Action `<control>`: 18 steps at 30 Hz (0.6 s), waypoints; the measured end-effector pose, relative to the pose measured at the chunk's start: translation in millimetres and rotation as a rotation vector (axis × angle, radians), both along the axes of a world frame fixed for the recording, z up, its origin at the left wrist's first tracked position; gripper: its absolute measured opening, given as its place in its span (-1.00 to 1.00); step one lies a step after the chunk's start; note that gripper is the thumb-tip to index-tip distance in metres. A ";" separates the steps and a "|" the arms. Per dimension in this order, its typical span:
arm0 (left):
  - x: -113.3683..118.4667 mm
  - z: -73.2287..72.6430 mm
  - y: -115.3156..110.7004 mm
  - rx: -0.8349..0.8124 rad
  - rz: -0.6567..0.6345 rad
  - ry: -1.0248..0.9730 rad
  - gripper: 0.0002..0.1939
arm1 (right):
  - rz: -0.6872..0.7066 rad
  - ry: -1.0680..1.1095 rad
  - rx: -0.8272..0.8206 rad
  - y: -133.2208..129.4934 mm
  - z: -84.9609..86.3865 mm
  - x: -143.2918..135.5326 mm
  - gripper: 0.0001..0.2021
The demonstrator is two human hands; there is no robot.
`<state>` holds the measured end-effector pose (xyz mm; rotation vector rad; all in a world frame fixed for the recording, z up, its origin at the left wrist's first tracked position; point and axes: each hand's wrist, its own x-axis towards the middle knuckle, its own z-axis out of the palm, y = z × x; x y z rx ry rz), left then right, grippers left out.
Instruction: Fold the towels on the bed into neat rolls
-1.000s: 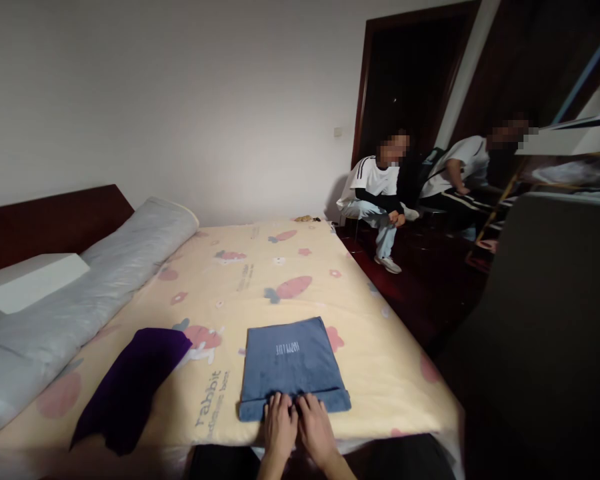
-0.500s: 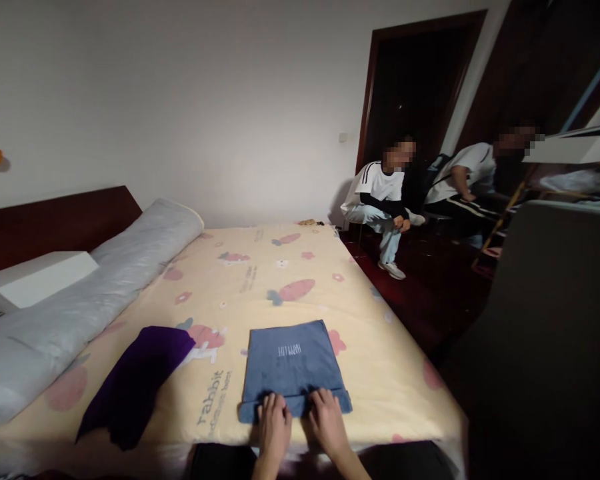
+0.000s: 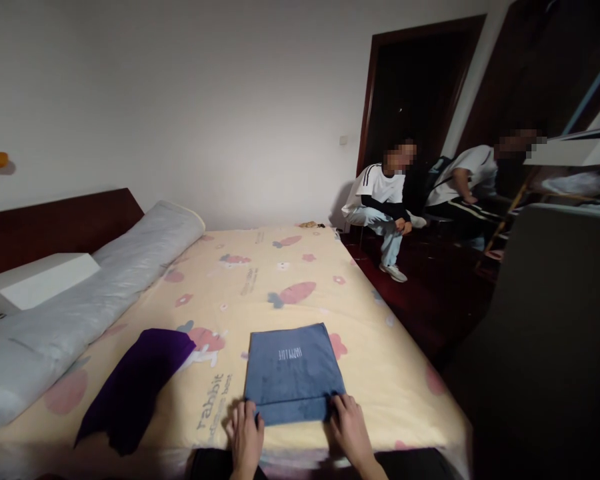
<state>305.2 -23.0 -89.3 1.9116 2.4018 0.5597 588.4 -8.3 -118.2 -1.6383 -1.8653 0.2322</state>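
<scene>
A blue towel [image 3: 293,370] with upside-down white "HAPPY LIFE" lettering lies flat on the bed, its near edge folded over into a narrow strip. At the left end of that strip, my left hand [image 3: 246,432] has its curled fingers closed on the corner. My right hand [image 3: 351,427] does the same at the right end, thumb and fingers bent around the edge. Parts of both fingertips are hidden. Off to the left lies a crumpled dark purple cloth [image 3: 139,387], apart from both hands.
The bed [image 3: 260,300] has a yellow printed sheet. A long grey roll [image 3: 115,280] and a white box [image 3: 45,283] lie by the headboard [image 3: 55,223]. Two seated people [image 3: 377,190] are beyond the right side. A dark panel [image 3: 555,320] stands at the right.
My hands have moved apart, from the middle of the folded strip out to its two ends. The strip now lies flatter and more of it shows.
</scene>
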 end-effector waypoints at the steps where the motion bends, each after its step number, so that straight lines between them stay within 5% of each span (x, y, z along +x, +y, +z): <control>1: 6.0 -0.9 1.5 0.045 -0.038 -0.029 -0.68 | 0.006 -0.021 0.011 0.0 3.5 -6.0 -0.63; 6: 49.2 -2.9 20.7 0.168 -0.372 -0.271 -0.63 | 0.154 -0.002 -0.002 6.0 25.9 -56.0 -0.55; 10: 67.2 -7.0 31.4 0.064 -0.418 -0.273 -0.65 | 0.201 0.013 -0.060 12.8 29.5 -82.4 -0.68; 18: 23.5 -25.0 27.6 0.063 -0.301 -0.168 -0.62 | 0.014 -0.072 0.084 19.0 -2.6 -40.4 -0.74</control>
